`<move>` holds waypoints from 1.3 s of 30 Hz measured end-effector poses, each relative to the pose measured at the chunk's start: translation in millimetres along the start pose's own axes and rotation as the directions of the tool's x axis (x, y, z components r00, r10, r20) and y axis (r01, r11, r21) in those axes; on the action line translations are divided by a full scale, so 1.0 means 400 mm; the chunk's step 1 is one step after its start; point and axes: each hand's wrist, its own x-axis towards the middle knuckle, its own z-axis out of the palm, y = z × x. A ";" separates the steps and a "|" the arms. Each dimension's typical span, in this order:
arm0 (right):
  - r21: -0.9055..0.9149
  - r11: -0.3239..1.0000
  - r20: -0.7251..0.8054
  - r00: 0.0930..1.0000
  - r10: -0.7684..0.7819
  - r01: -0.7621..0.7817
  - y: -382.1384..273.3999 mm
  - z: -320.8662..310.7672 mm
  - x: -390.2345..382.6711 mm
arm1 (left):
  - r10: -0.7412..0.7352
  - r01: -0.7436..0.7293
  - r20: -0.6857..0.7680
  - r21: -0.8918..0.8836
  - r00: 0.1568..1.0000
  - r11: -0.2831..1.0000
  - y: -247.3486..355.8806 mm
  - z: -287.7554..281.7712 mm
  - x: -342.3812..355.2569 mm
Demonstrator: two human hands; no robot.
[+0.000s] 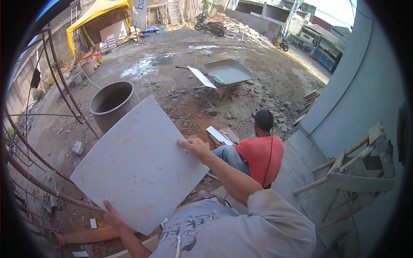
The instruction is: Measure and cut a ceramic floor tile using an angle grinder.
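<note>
A large square white tile (140, 165), dusty with faint brownish smudges, is tilted in front of my body. My left hand (112, 216) grips its lower left edge, the thumb on the near face and the other fingers hidden. On the upper right edge my right hand (195, 148) is closed round the tile, thumb on its face and fingers behind. Just past my right forearm a person in a red shirt (261, 157) and dark cap sits low, with white and brown tile pieces (221, 135) on the ground before them.
A concrete ring (112, 101) stands beyond the tile. Farther off is a wheelbarrow (228, 73) of greyish liquid, a white panel against it. Rusty curved metal bars (56, 81) rise on my left. A wooden trestle (357, 167) stands by the right wall, and an orange-brown pipe (88, 236) lies below.
</note>
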 end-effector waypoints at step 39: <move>0.386 0.747 0.451 0.817 0.358 -0.541 0.503 -0.063 -0.523 | 0.003 0.179 -0.321 0.536 0.947 0.825 0.072 -0.168 -0.829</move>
